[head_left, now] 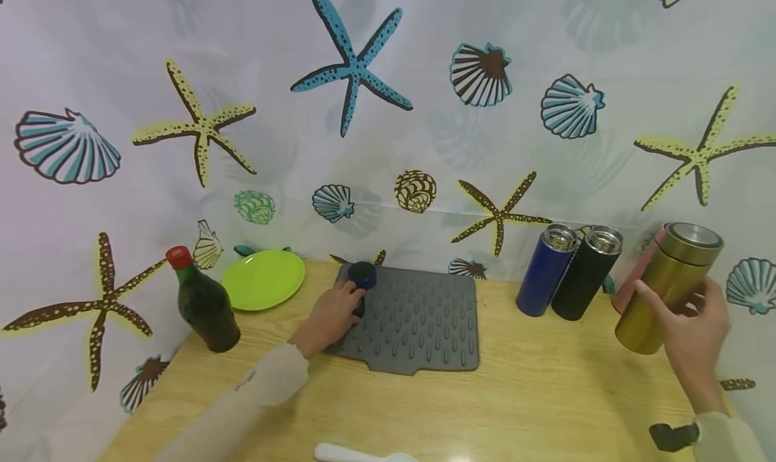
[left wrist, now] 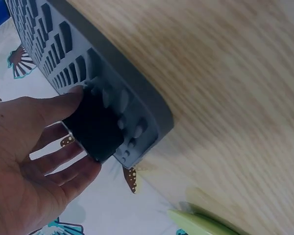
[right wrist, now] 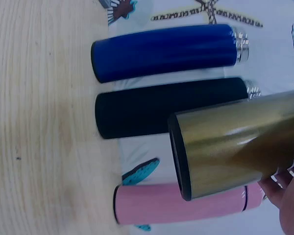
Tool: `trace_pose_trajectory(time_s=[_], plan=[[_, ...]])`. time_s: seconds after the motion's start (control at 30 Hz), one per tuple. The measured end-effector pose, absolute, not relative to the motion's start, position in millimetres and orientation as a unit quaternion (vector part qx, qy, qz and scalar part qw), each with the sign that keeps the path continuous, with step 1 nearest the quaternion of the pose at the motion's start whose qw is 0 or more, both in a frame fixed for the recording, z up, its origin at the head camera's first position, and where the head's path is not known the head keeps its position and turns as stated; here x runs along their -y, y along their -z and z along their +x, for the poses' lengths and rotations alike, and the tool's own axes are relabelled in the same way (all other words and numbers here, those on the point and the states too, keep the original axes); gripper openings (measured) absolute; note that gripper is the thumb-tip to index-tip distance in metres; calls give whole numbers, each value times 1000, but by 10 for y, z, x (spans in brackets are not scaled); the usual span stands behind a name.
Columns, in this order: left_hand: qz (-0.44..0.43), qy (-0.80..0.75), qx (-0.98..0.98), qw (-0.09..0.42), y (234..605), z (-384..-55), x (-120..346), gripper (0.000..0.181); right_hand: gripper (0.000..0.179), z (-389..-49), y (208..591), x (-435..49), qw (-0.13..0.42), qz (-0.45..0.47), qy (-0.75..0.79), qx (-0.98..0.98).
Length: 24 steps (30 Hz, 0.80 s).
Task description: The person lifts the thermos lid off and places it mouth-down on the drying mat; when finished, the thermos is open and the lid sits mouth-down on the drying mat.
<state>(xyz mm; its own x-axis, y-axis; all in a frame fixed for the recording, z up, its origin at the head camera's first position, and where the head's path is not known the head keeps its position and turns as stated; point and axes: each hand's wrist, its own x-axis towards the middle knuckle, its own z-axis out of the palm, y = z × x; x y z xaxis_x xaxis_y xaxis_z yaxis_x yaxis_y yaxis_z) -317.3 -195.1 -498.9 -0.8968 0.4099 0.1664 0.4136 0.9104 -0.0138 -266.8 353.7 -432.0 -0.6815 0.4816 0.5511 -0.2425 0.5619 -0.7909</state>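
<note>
Gold flask (head_left: 674, 272) fills the wide-curled right fingers (head_left: 713, 299).

Diffuse light, soft shadows on tabletop (head_left: 545, 415).
Glare on gold flask (right wrist: 225, 152); black cap (left wrist: 95, 127) nearly featureless, left wrist.

1. Left hand (head_left: 330, 317): at the left edge of the gray ridged mat (head_left: 418, 320), thumb opposing fingers in a pinch.
2. Left arm (head_left: 254, 388): sleeved, reaching forward from the mat's near left.
3. Right hand (head_left: 697, 331): well right of the mat, gripping.

The mat (head_left: 424, 320) lies between the plate (head_left: 263, 280) and flasks (head_left: 585, 280)
</note>
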Motion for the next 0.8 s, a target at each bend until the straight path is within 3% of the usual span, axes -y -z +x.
trace_pose_trajectory(time_s=[0.13, 0.4, 0.57, 0.8], plan=[[-206, 15, 973, 100, 5042, -3172, 1940, 49, 65, -2600, 4207, -3421, 374, -11, -448, 812], [-270, 70, 938, 207, 4905, -3108, 1919, 43, 75, -2534, 4062, -3150, 300, 119, -386, 864], [-325, 124, 906, 240, 4689, -2957, 1762, 39, 80, -2537, 4119, -2925, 286, 226, -316, 876], [-377, 198, 869, 251, 4496, -2725, 1488, 45, 82, -2513, 4243, -2547, 269, 301, -237, 884]])
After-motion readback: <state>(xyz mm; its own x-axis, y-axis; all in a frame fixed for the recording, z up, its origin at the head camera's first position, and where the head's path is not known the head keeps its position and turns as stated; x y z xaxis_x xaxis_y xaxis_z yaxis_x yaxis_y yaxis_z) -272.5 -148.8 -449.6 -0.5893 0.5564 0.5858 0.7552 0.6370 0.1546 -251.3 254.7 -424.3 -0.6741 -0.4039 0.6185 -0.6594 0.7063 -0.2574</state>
